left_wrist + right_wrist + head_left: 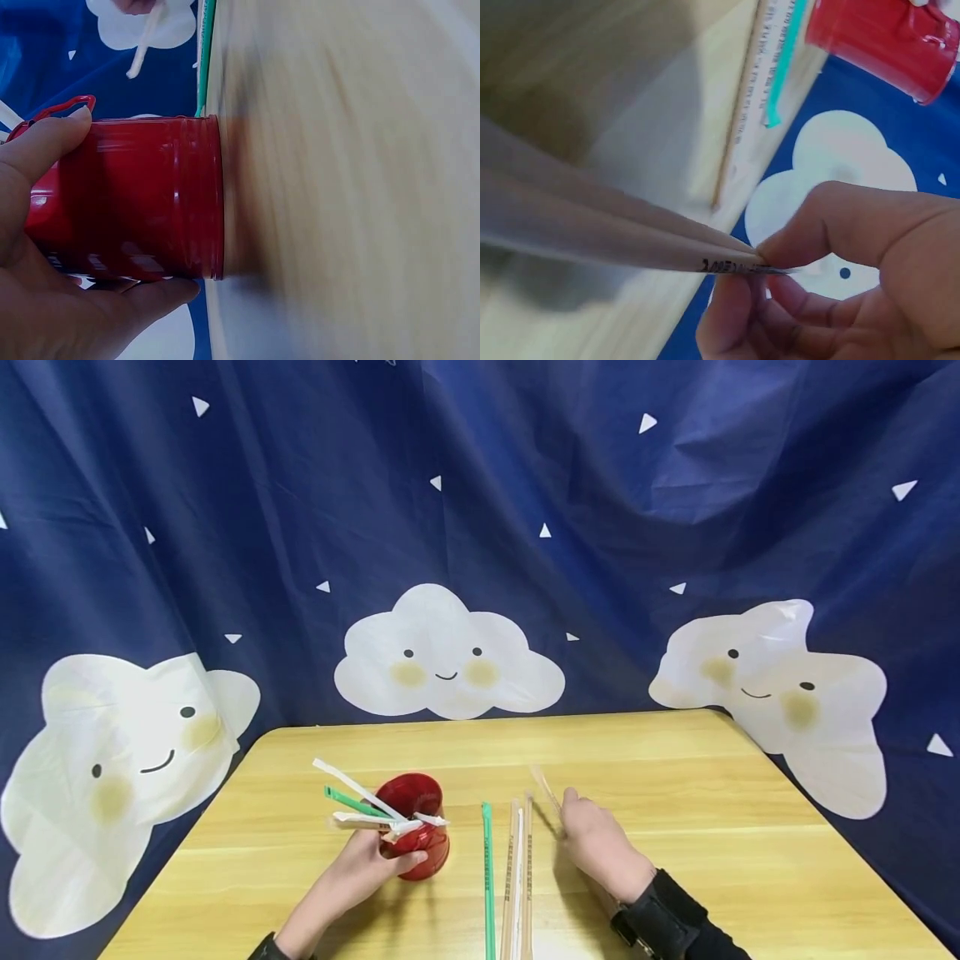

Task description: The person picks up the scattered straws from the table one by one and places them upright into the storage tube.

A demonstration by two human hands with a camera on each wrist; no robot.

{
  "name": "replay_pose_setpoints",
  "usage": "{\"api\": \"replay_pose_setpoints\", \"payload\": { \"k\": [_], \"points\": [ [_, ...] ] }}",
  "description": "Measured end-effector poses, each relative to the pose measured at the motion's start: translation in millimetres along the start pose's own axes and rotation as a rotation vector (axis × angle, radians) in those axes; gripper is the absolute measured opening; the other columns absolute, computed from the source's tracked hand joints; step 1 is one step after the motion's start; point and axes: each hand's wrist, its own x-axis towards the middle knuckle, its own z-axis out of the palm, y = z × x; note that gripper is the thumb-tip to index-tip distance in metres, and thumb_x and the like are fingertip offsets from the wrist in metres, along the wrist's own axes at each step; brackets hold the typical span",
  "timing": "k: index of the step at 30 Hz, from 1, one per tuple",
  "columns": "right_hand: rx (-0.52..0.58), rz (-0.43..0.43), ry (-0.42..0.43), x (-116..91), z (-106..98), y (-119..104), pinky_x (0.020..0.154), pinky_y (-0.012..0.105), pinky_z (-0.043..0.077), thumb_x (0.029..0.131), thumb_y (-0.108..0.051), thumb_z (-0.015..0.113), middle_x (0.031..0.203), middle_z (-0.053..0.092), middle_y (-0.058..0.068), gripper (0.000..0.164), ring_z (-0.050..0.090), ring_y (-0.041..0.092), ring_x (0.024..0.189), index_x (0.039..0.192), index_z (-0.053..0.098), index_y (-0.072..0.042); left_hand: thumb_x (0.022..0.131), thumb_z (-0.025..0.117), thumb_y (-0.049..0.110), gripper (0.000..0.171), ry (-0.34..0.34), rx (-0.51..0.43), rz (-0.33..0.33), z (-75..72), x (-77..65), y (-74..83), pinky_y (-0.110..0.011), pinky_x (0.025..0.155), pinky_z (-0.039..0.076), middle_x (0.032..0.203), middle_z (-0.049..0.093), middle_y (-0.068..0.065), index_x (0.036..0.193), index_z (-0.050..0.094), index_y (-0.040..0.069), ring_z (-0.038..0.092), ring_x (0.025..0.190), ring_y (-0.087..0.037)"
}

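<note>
Straw (630,238) pinched by the right hand (602,845) blurs, near end cropped.

Shiny red cup (142,195) upright, gripped by left hand (366,866); wrapped straws (360,791), white, green, brown, lean leftward from mouth. Right hand (600,841) pinches tilted pale-brown straw (630,240). Between hands lie green straw (489,881), two brown straws (528,877), white straw (519,877).

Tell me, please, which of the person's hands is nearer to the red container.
Left: the left hand grips the red container. The right hand is apart from it, off to its right beyond the row of straws, pinching a straw.
</note>
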Motion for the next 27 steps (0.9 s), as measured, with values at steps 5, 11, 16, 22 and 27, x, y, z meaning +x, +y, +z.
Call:
{"api": "replay_pose_setpoints", "payload": {
  "k": [5,11,16,22,27],
  "points": [
    [0.042,-0.066,0.111,2.8,-1.5,-4.0,0.048,0.029,0.044,0.076,0.006,0.07,0.069,0.048,0.001,0.029,0.048,0.016,0.059,0.088,0.047,-0.006,0.087,0.081,0.017,0.064,-0.006,-0.002,-0.012,-1.0,-1.7,-0.2,-0.022,0.101,0.044,0.137,0.061,-0.013,0.142,0.052,0.002,0.058,0.123,-0.011],
    [0.05,-0.14,0.233,7.9,-2.3,-7.4,0.047,0.024,0.04,0.074,0.008,0.066,0.069,0.046,-0.003,0.027,0.044,0.011,0.057,0.089,0.05,-0.006,0.087,0.08,0.016,0.059,-0.002,0.002,-0.006,-0.9,-2.1,-0.1,-0.022,0.099,0.047,0.133,0.062,-0.015,0.138,0.054,0.001,0.059,0.118,-0.007],
    [0.035,-0.188,0.313,10.5,-2.8,-8.6,0.048,0.023,0.04,0.072,0.008,0.064,0.069,0.044,-0.004,0.026,0.042,0.01,0.058,0.09,0.051,-0.007,0.087,0.081,0.014,0.059,-0.01,-0.009,-0.005,0.3,-2.0,-1.2,-0.022,0.1,0.046,0.134,0.062,-0.015,0.138,0.054,0.001,0.059,0.12,-0.008],
    [0.044,-0.229,0.383,13.1,-3.6,-10.5,0.05,0.024,0.042,0.074,0.007,0.065,0.072,0.045,-0.005,0.026,0.043,0.01,0.061,0.09,0.051,-0.009,0.087,0.08,0.015,0.06,-0.014,-0.021,-0.009,0.3,-1.8,-2.3,-0.022,0.102,0.044,0.136,0.061,-0.014,0.14,0.053,0.002,0.058,0.122,-0.01],
    [0.082,-0.246,0.418,15.4,-5.2,-13.1,0.056,0.026,0.047,0.08,0.005,0.067,0.079,0.05,-0.004,0.024,0.047,0.011,0.067,0.095,0.053,-0.008,0.087,0.08,0.016,0.062,-0.012,-0.023,-0.025,0.2,-1.5,-1.0,-0.022,0.102,0.044,0.138,0.06,-0.014,0.141,0.052,0.003,0.058,0.124,-0.013]
  ]
}}
